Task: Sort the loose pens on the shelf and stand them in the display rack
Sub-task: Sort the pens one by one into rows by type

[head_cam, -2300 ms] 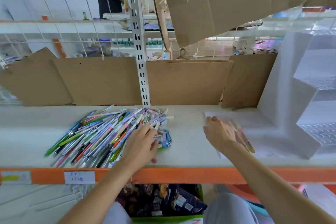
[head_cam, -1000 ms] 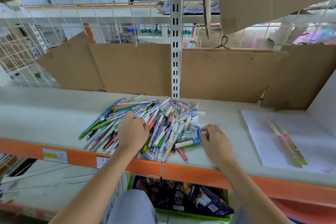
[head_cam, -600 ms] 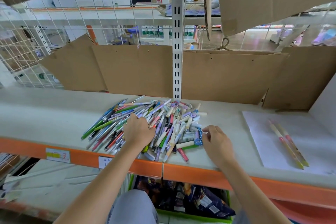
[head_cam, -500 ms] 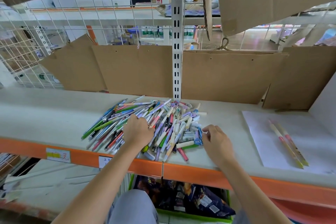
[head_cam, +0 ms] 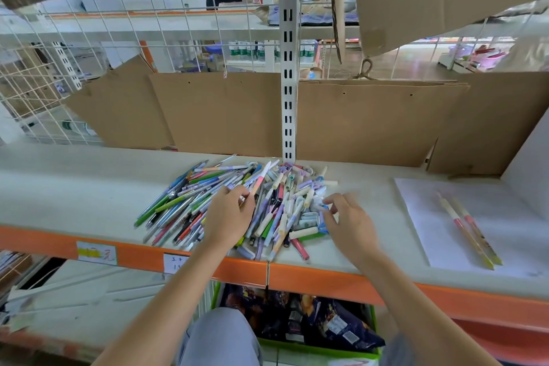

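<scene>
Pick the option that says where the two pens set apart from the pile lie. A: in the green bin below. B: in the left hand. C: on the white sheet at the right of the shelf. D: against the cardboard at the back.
C: the two pens lie side by side on the white sheet, right of the pile.

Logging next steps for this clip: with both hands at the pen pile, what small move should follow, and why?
Probably lift the pink-and-white pen clear of the heap of mixed coloured pens. The left hand already pinches it at its lower end, while the right hand hovers with fingers spread, holding nothing. Two matching pens lie on the white sheet.
</scene>
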